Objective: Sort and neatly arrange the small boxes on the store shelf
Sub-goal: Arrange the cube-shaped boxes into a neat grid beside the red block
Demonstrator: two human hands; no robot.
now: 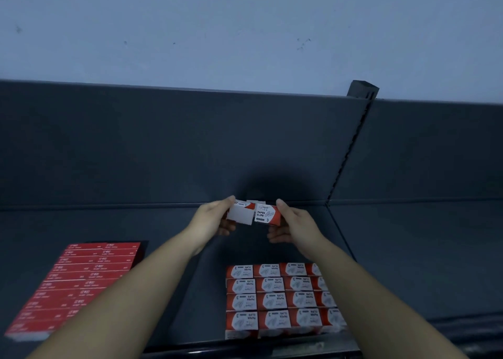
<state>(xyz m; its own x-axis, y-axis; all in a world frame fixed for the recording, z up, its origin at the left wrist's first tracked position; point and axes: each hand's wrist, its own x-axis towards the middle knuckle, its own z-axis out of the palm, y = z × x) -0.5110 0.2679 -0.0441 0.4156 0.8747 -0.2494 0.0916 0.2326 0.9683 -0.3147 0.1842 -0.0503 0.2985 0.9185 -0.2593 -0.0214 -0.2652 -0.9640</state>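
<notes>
the left hand [212, 220] and right hand [295, 226] each grip one end of a short row of paper clip boxes [257, 214], held above the shelf [394, 250] near its back. a tidy block of boxes [277, 298] lies nearer.

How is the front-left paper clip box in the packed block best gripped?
Come from the front-left: the front-left paper clip box touches neighbours behind and on its right, so only top, front and left faces are free. Probably pinch top and front edge.
</notes>
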